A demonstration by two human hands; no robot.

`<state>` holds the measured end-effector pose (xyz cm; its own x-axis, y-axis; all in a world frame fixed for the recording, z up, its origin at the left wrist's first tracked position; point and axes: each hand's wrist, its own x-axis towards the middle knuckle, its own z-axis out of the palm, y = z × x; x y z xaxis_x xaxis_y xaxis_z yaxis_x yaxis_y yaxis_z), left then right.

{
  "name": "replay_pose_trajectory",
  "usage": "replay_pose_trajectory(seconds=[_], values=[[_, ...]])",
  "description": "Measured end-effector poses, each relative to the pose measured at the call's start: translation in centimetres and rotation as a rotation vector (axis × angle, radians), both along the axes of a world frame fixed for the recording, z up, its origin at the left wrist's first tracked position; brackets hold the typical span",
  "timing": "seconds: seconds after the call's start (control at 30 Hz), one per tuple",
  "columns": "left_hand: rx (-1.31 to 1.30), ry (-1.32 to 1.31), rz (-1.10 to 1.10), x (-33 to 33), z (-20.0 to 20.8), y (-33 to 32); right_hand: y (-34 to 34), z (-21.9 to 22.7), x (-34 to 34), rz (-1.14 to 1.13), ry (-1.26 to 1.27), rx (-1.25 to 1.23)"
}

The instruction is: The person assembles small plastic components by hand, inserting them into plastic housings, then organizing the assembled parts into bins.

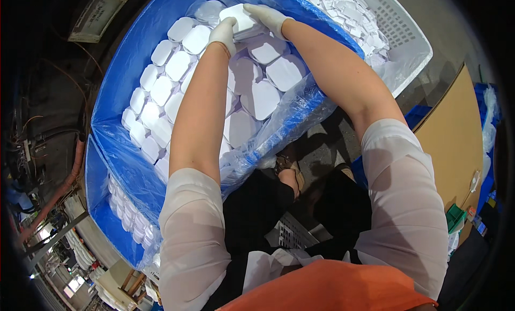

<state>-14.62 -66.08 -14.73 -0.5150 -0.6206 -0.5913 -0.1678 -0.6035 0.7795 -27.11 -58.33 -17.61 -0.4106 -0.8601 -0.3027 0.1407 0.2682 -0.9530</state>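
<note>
Both my arms reach into a large blue bin (115,80) lined with clear plastic film. My left hand (223,35), in a white glove, presses against the near left side of a stack of white rounded-square plastic pieces (240,18). My right hand (268,18), also gloved in white, closes on the right side of the same stack, so the two hands grip it between them near the far wall. Below and around it lie many similar white pieces (260,100), packed in rows of stacks. The undersides of my fingers are partly hidden by the stack.
A white perforated crate (413,40) with small white scraps stands beyond the bin at right. Another blue bin (96,195) with white pieces adjoins at lower left. A cardboard sheet (453,144) leans on the right. Hoses and machinery (75,166) fill the left side.
</note>
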Motion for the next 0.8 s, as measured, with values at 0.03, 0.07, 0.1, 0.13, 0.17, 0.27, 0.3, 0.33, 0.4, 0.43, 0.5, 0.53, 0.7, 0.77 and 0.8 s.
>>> replay_pose_trajectory(seconds=[0.03, 0.07, 0.1, 0.13, 0.17, 0.27, 0.3, 0.33, 0.4, 0.43, 0.5, 0.53, 0.7, 0.77, 0.8], values=[[-0.005, -0.006, 0.005, 0.3, 0.1, -0.4, -0.2, 0.2, 0.5, -0.024, 0.038, 0.015], [-0.057, -0.070, -0.018, 0.6, 0.2, -0.9, -0.4, 0.5, 1.0, -0.048, 0.077, 0.031], [-0.104, -0.127, -0.050, 0.4, 0.4, -0.8, -0.3, 0.4, 0.9, -0.051, 0.079, 0.032], [-0.103, -0.125, -0.054, 0.2, 0.5, -0.8, -0.2, 0.3, 0.7, -0.051, 0.103, 0.026], [-0.073, -0.136, -0.044, 0.1, 0.7, -0.6, -0.1, 0.2, 0.5, -0.052, 0.127, 0.020], [-0.036, -0.146, -0.057, 0.0, 0.9, -0.6, 0.1, 0.5, 0.1, -0.021, 0.216, 0.066], [-0.033, -0.148, -0.072, 0.4, 0.8, -1.0, 0.0, 0.9, 0.5, -0.017, 0.212, 0.062], [-0.036, -0.152, -0.068, 0.7, 0.8, -1.2, -0.1, 1.3, 0.9, -0.017, 0.193, 0.067], [0.041, -0.102, -0.052, 0.8, 0.8, -1.5, -0.1, 1.8, 1.1, -0.019, 0.176, 0.073], [0.041, -0.101, -0.053, 0.8, 0.9, -1.5, -0.2, 1.8, 0.9, -0.015, 0.204, 0.086], [0.073, -0.099, -0.059, 0.7, 1.2, -1.5, -0.2, 1.6, 0.7, -0.012, 0.231, 0.100], [0.073, -0.101, -0.061, 0.8, 1.2, -1.4, -0.3, 1.3, 0.7, -0.048, 0.269, 0.047], [0.022, 0.087, -0.074, 2.1, 1.5, -3.3, -1.6, 1.4, 0.5, -0.061, 0.306, -0.040], [0.091, 0.145, -0.107, -2.1, 2.2, -0.9, 0.5, -1.7, -5.8, -0.079, 0.973, -0.155], [0.087, 0.107, -0.031, 0.6, 1.9, -3.0, -0.5, -0.7, -0.1, -0.151, 1.153, -0.147]])
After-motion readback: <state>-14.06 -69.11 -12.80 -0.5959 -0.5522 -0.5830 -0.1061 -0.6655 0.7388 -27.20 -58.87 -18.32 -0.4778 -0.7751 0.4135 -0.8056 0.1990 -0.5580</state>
